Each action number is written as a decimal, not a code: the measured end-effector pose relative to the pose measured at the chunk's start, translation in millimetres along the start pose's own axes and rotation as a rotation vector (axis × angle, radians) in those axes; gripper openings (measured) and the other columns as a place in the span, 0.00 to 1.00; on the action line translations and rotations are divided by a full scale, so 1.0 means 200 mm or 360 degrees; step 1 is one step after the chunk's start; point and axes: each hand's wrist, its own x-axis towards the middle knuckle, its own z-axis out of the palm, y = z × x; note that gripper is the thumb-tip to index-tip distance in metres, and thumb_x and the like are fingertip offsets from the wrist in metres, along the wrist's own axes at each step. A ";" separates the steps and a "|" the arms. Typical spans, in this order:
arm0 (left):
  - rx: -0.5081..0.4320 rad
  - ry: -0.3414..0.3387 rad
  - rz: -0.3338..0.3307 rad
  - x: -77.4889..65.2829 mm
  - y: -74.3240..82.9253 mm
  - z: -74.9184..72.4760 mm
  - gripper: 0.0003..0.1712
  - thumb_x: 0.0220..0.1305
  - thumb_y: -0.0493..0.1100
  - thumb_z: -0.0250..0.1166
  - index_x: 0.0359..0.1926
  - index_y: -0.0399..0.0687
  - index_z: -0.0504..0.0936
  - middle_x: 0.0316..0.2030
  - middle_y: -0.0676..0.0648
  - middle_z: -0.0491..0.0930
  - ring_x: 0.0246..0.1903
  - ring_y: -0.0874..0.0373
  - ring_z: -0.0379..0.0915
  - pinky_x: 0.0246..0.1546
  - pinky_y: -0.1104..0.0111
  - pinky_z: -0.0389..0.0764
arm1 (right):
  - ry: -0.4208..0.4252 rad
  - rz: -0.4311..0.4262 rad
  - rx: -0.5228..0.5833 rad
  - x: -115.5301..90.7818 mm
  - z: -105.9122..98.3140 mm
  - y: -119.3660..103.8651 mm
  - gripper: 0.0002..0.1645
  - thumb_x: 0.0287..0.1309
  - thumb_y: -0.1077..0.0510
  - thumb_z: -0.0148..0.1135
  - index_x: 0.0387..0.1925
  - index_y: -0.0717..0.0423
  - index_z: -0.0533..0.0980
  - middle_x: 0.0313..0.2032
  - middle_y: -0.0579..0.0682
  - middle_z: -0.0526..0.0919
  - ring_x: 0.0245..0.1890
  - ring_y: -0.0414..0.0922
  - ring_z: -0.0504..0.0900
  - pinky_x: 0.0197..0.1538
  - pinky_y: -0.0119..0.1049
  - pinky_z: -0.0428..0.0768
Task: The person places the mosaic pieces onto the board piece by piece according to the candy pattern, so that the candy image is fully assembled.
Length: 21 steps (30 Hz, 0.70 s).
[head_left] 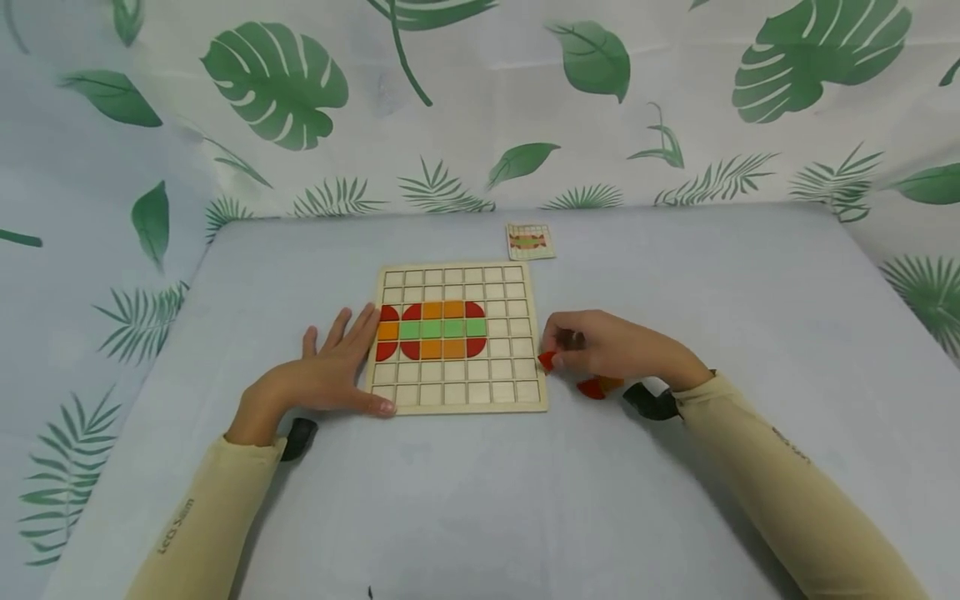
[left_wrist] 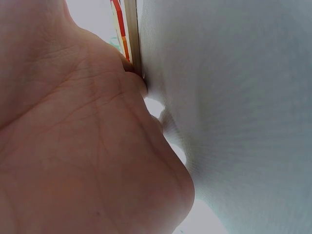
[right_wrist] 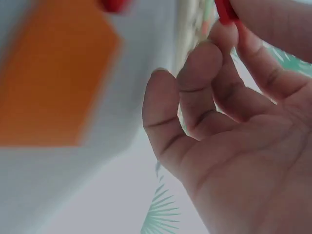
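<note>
A square wooden grid board (head_left: 510, 392) lies on the table, with red quarter-round, orange square and green square tiles (head_left: 442, 329) set in its middle-left cells. My left hand (head_left: 322, 375) is spread against the board's left side, thumb at the lower left corner and fingertips at the left edge. Beside the right edge, my right hand (head_left: 600, 346) pinches a red tile (head_left: 547, 361) between thumb and index finger. The same red tile (right_wrist: 225, 10) shows at the fingertips in the right wrist view; the other fingers are loosely bent.
Under the right hand lie a loose red tile (head_left: 591, 389) and an orange tile (head_left: 612, 384), partly covered. A small pattern card (head_left: 530, 242) sits just beyond the board's far right corner. A leaf-print cloth (head_left: 480, 108) hangs behind the table.
</note>
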 end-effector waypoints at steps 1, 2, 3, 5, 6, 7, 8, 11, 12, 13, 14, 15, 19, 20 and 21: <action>-0.0001 -0.0001 0.0002 0.00 0.00 0.00 0.83 0.54 0.70 0.79 0.86 0.44 0.29 0.86 0.41 0.24 0.82 0.36 0.13 0.72 0.32 0.18 | 0.0022 -0.0004 0.0027 0.01 -0.02 0.00 0.05 0.72 0.68 0.65 0.42 0.56 0.78 0.37 0.48 0.81 0.43 0.49 0.78 0.47 0.41 0.79; -0.0003 -0.0002 0.0007 0.00 0.00 0.00 0.83 0.54 0.70 0.79 0.86 0.44 0.29 0.86 0.41 0.24 0.82 0.36 0.13 0.72 0.32 0.18 | 0.0048 -0.0011 0.0054 0.02 -0.03 -0.01 0.04 0.73 0.67 0.64 0.43 0.57 0.77 0.38 0.49 0.81 0.44 0.49 0.78 0.49 0.42 0.79; -0.0005 -0.0003 0.0011 0.00 0.00 0.00 0.83 0.54 0.70 0.78 0.86 0.44 0.29 0.86 0.41 0.23 0.81 0.36 0.12 0.72 0.32 0.18 | 0.0079 -0.0018 0.0089 0.04 -0.05 -0.02 0.03 0.74 0.67 0.63 0.45 0.59 0.77 0.40 0.51 0.82 0.45 0.50 0.79 0.51 0.43 0.80; -0.0008 -0.0005 0.0017 0.00 0.00 0.00 0.83 0.55 0.70 0.78 0.86 0.43 0.29 0.85 0.41 0.23 0.81 0.37 0.12 0.72 0.32 0.18 | 0.0148 -0.0027 0.0161 0.07 -0.07 -0.04 0.03 0.76 0.68 0.61 0.47 0.62 0.76 0.42 0.53 0.83 0.46 0.52 0.82 0.54 0.44 0.81; -0.0010 -0.0006 0.0019 0.00 0.00 -0.01 0.83 0.55 0.70 0.78 0.86 0.43 0.29 0.85 0.41 0.23 0.81 0.37 0.12 0.72 0.32 0.18 | 0.0182 -0.0038 0.0194 0.09 -0.09 -0.05 0.03 0.77 0.69 0.59 0.48 0.64 0.75 0.43 0.55 0.82 0.46 0.52 0.82 0.55 0.45 0.81; -0.0014 -0.0008 0.0021 0.00 0.00 -0.01 0.83 0.55 0.70 0.78 0.86 0.43 0.29 0.85 0.41 0.23 0.81 0.37 0.12 0.71 0.32 0.18 | 0.0220 -0.0047 0.0220 0.11 -0.09 -0.06 0.03 0.77 0.69 0.58 0.48 0.65 0.75 0.44 0.56 0.82 0.46 0.53 0.83 0.55 0.45 0.82; -0.0019 -0.0009 0.0023 0.00 0.00 0.00 0.83 0.55 0.70 0.78 0.86 0.43 0.29 0.85 0.41 0.23 0.81 0.37 0.11 0.71 0.32 0.18 | 0.0256 -0.0056 0.0248 0.13 -0.10 -0.06 0.03 0.78 0.69 0.57 0.49 0.65 0.75 0.45 0.57 0.81 0.45 0.54 0.84 0.56 0.45 0.82; -0.0025 -0.0007 0.0025 0.00 0.00 0.00 0.83 0.55 0.69 0.79 0.86 0.43 0.29 0.85 0.41 0.23 0.81 0.37 0.11 0.71 0.32 0.18 | 0.0335 -0.0096 0.0310 0.19 -0.11 -0.09 0.04 0.78 0.69 0.56 0.49 0.67 0.76 0.46 0.59 0.80 0.45 0.57 0.86 0.57 0.45 0.82; -0.0030 -0.0007 0.0026 0.00 0.00 0.00 0.83 0.55 0.69 0.79 0.86 0.43 0.29 0.85 0.41 0.23 0.81 0.36 0.11 0.71 0.32 0.18 | 0.0351 -0.0109 0.0327 0.22 -0.10 -0.10 0.05 0.79 0.68 0.56 0.49 0.67 0.76 0.47 0.60 0.80 0.45 0.57 0.87 0.58 0.45 0.82; -0.0033 -0.0006 0.0028 -0.01 0.00 0.00 0.83 0.55 0.69 0.79 0.86 0.42 0.29 0.85 0.41 0.23 0.81 0.36 0.11 0.71 0.32 0.18 | 0.0368 -0.0120 0.0333 0.24 -0.10 -0.11 0.05 0.78 0.68 0.57 0.49 0.67 0.77 0.47 0.60 0.80 0.45 0.58 0.87 0.58 0.45 0.82; -0.0035 -0.0005 0.0032 -0.01 0.00 0.00 0.83 0.55 0.69 0.79 0.86 0.42 0.29 0.85 0.41 0.23 0.81 0.36 0.11 0.71 0.32 0.18 | 0.0378 -0.0131 0.0345 0.27 -0.10 -0.12 0.05 0.78 0.68 0.57 0.49 0.67 0.77 0.47 0.60 0.80 0.46 0.59 0.87 0.58 0.45 0.83; -0.0035 -0.0005 0.0035 -0.01 -0.01 0.00 0.83 0.55 0.69 0.79 0.86 0.42 0.29 0.85 0.41 0.23 0.81 0.36 0.11 0.71 0.32 0.18 | 0.0386 -0.0137 0.0345 0.29 -0.10 -0.13 0.05 0.78 0.68 0.57 0.49 0.67 0.77 0.47 0.60 0.81 0.45 0.59 0.87 0.57 0.45 0.83; -0.0036 -0.0004 0.0046 0.00 -0.01 0.00 0.83 0.55 0.70 0.79 0.86 0.43 0.29 0.86 0.42 0.23 0.81 0.37 0.11 0.71 0.31 0.18 | 0.0420 -0.0142 0.0263 0.36 -0.10 -0.17 0.06 0.77 0.69 0.58 0.48 0.66 0.80 0.46 0.59 0.83 0.42 0.57 0.86 0.54 0.46 0.85; -0.0037 -0.0001 0.0046 0.00 -0.01 0.00 0.83 0.54 0.70 0.79 0.86 0.43 0.29 0.86 0.42 0.23 0.81 0.37 0.11 0.71 0.31 0.17 | 0.0425 -0.0141 0.0239 0.38 -0.10 -0.17 0.06 0.77 0.69 0.58 0.47 0.66 0.80 0.45 0.59 0.84 0.41 0.56 0.86 0.54 0.46 0.85; -0.0041 0.0000 0.0044 0.00 -0.01 0.00 0.83 0.54 0.70 0.79 0.86 0.43 0.29 0.86 0.42 0.23 0.81 0.37 0.11 0.71 0.31 0.17 | 0.0433 -0.0138 0.0202 0.39 -0.10 -0.18 0.06 0.77 0.69 0.58 0.47 0.66 0.81 0.45 0.58 0.85 0.41 0.55 0.86 0.53 0.47 0.85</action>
